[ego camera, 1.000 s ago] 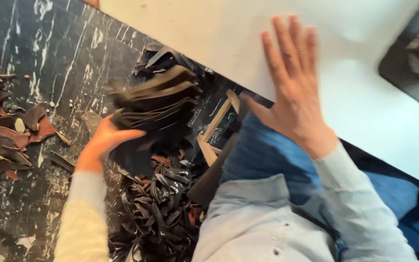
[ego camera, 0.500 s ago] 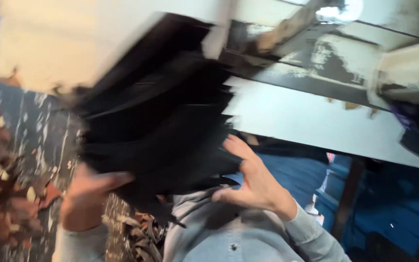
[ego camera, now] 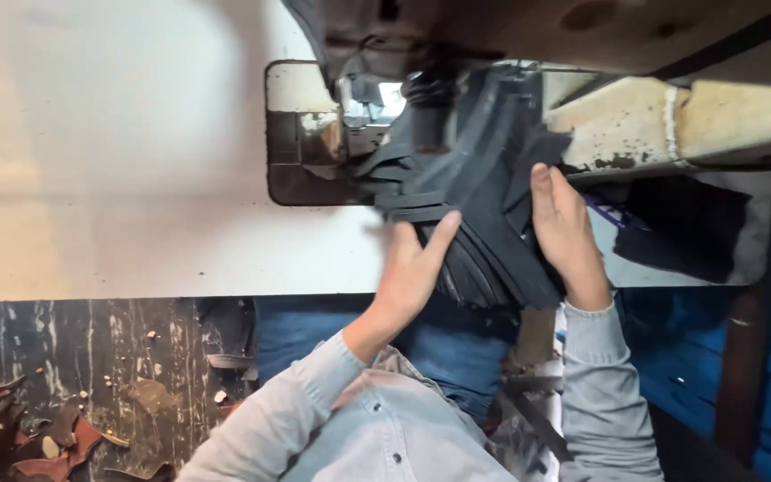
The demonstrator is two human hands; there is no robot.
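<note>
A thick stack of dark leather strips (ego camera: 475, 196) rests on the white work table (ego camera: 136, 223), fanned out toward the base of a sewing machine (ego camera: 359, 116). My left hand (ego camera: 412, 268) presses against the stack's left side with the fingers spread over the strips. My right hand (ego camera: 564, 232) grips the stack's right edge, thumb on top. Both sleeves are light grey.
The machine's arm (ego camera: 671, 116), worn and cream coloured, runs across the top right. A dark piece of material (ego camera: 680, 223) lies on the table at the right. Brown leather scraps (ego camera: 11, 428) litter the dark floor at the bottom left.
The stack of strips came up from the floor pile and now lies on the table by the machine. Both hands have moved onto it, and the view has swung upward.
</note>
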